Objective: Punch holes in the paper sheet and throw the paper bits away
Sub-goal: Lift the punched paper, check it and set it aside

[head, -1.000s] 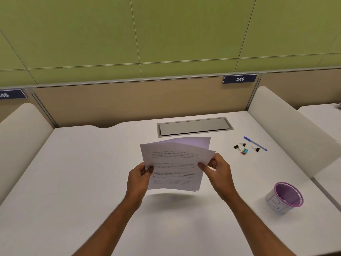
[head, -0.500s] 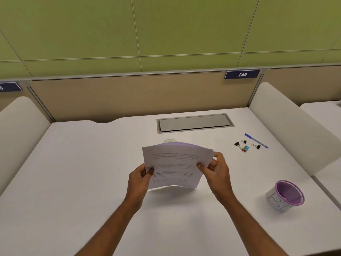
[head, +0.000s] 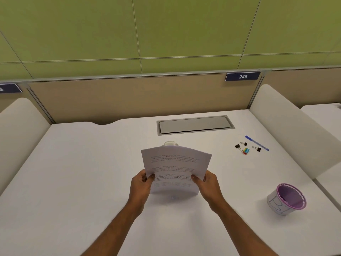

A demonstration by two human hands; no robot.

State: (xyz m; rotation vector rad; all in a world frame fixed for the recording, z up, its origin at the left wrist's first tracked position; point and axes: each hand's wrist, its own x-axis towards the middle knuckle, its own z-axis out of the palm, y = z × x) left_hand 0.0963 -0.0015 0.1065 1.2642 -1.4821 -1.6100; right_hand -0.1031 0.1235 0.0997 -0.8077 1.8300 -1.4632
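Head view: we hold the printed paper sheet (head: pixel 176 169) up above the middle of the white desk (head: pixel 92 172), its top edge bowed. Our left hand (head: pixel 141 187) pinches its left edge and our right hand (head: pixel 208 185) its right edge, thumbs on the front. A small white object (head: pixel 170 143) peeks out just behind the sheet's top. Well to the right stands a purple-rimmed cup (head: pixel 287 199); farther back, binder clips (head: pixel 246 147) lie beside a blue pen (head: pixel 256 143).
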